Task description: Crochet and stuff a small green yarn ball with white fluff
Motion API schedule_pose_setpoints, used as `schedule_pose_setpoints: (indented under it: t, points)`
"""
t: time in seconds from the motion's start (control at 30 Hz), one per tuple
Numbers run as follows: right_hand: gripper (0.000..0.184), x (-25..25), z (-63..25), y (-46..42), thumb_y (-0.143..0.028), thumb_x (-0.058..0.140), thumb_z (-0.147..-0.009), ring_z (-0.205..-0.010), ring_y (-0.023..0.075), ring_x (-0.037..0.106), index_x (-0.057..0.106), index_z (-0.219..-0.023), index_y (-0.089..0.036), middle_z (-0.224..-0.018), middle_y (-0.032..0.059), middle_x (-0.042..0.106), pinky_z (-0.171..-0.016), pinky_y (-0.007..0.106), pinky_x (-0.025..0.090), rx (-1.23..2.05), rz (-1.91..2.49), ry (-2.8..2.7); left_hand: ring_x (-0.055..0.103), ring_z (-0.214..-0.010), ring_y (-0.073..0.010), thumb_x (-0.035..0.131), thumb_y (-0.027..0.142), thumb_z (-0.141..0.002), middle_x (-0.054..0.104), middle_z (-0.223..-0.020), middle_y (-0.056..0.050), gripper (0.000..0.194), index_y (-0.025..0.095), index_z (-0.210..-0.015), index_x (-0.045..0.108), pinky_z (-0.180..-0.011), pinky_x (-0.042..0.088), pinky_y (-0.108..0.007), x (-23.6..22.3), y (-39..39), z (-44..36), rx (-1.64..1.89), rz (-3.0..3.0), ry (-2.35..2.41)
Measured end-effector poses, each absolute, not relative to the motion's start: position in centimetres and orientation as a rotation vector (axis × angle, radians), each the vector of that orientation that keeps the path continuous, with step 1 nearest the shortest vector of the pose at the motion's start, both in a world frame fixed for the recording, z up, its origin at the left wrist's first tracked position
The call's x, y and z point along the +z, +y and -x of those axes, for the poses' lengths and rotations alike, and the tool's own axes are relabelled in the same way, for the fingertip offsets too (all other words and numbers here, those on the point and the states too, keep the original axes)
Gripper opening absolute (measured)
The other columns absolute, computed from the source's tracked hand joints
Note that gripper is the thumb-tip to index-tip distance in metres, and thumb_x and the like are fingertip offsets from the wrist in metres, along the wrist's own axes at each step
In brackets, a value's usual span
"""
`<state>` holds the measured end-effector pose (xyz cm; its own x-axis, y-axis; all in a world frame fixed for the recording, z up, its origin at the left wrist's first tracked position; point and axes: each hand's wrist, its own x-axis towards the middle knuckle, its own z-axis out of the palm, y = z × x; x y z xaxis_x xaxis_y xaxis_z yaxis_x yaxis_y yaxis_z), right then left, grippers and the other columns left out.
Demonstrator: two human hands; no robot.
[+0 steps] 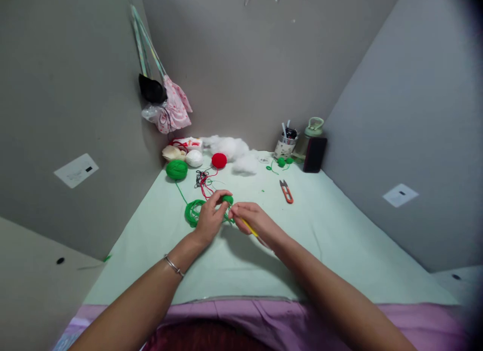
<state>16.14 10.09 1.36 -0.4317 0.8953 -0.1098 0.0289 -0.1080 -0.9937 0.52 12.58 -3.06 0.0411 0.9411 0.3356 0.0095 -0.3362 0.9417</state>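
Observation:
My left hand (pixel 212 216) is closed on a small green crochet piece (pixel 227 199), pinched between thumb and fingers. In my right hand (pixel 249 217) is a crochet hook (pixel 249 227) with a yellow handle, its tip at the green piece and partly hidden by the fingers. Loose green yarn (pixel 192 213) lies in a coil beside and behind my left hand. One strand runs from the coil back to a green yarn ball (pixel 176 169). Red yarn strands (pixel 204 184) trail from a red yarn ball (pixel 219 160) toward my left hand.
Orange-handled thread snips (pixel 287 192) lie right of my hands. Behind are white stuffing (pixel 230 148), a white yarn ball (pixel 194 158), tangled black yarn (pixel 200 179), small green pieces (pixel 281 162), a pen cup (pixel 285 147), a bottle (pixel 315 127) and an upright phone (pixel 315 155). Grey walls enclose the table.

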Motion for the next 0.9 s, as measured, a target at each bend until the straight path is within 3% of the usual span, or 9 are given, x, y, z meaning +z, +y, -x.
schedule_pose_setpoints:
  t: [0.1, 0.23, 0.33, 0.47, 0.63, 0.77, 0.9]
  points:
    - [0.034, 2.0, -16.8, 10.0, -0.049, 0.057, -0.087, -0.037, 0.008, 0.018, 0.064, -0.079, -0.017, -0.038, -0.0121, 0.029, -0.042, 0.024, 0.021, 1.881, 0.932, -1.548, 0.061, -0.098, -0.0217, 0.068, 0.026, -0.082, 0.069, -0.102, -0.005, 0.017, 0.022, -0.099, 0.07, -0.092, 0.046, -0.032, -3.3, 13.0, -0.3, 1.436, -1.478, 1.016]
    - [0.034, 2.6, -17.0, 8.9, -0.046, 0.061, -0.09, -0.039, 0.0076, 0.035, 0.07, -0.091, -0.014, -0.044, -0.0071, 0.048, -0.046, 0.022, 0.028, 2.171, 0.71, -1.725, 0.065, -0.086, -0.0187, 0.068, 0.033, -0.084, 0.066, -0.096, -0.003, 0.023, 0.021, -0.103, 0.063, -0.084, 0.05, -0.031, -3.7, 13.5, -0.2, 1.427, -1.397, 0.993]
    - [0.031, 2.5, -17.6, 9.3, -0.046, 0.059, -0.092, -0.047, 0.0093, 0.047, 0.069, -0.091, -0.016, -0.055, -0.0033, 0.059, -0.05, 0.021, 0.034, 1.89, 0.869, -1.808, 0.068, -0.076, -0.0157, 0.066, 0.037, -0.085, 0.061, -0.095, 0.0, 0.029, 0.023, -0.106, 0.054, -0.078, 0.054, -0.032, -3.6, 13.6, -0.2, 1.418, -1.329, 0.949]
    - [0.025, 1.9, -19.4, 11.4, -0.038, 0.061, -0.089, -0.052, 0.0098, 0.044, 0.067, -0.079, -0.016, -0.058, -0.0022, 0.059, -0.051, 0.022, 0.033, 1.318, 1.196, -1.795, 0.068, -0.074, -0.0154, 0.07, 0.035, -0.081, 0.062, -0.093, 0.0, 0.03, 0.022, -0.103, 0.054, -0.074, 0.054, -0.031, -3.2, 13.4, -0.2, 1.39, -1.318, 0.928]
    - [0.025, 1.4, -19.7, 12.4, -0.042, 0.058, -0.09, -0.052, 0.0079, 0.037, 0.062, -0.092, -0.017, -0.075, -0.0021, 0.06, -0.049, 0.023, 0.031, 1.208, 1.216, -1.687, 0.064, -0.077, -0.0158, 0.067, 0.029, -0.085, 0.063, -0.091, -0.002, 0.03, 0.02, -0.114, 0.068, -0.079, 0.054, -0.031, -2.8, 12.8, -0.1, 1.332, -1.417, 0.956]
    - [0.026, 0.9, -18.3, 11.9, -0.044, 0.062, -0.087, -0.053, 0.0081, 0.038, 0.056, -0.086, -0.019, -0.076, -0.0025, 0.059, -0.05, 0.023, 0.032, 1.173, 1.174, -1.625, 0.062, -0.087, -0.0166, 0.064, 0.029, -0.088, 0.06, -0.108, -0.006, 0.031, 0.023, -0.117, 0.073, -0.086, 0.053, -0.032, -2.5, 12.4, -0.3, 1.314, -1.513, 0.947]
    - [0.028, 0.1, -17.4, 11.9, -0.044, 0.068, -0.082, -0.054, 0.0089, 0.038, 0.053, -0.081, -0.02, -0.071, -0.0046, 0.053, -0.05, 0.024, 0.03, 1.156, 1.168, -1.574, 0.059, -0.103, -0.0206, 0.067, 0.025, -0.085, 0.061, -0.113, -0.007, 0.036, 0.023, -0.12, 0.071, -0.089, 0.051, -0.032, -2.9, 12.3, -0.7, 1.299, -1.547, 0.951]
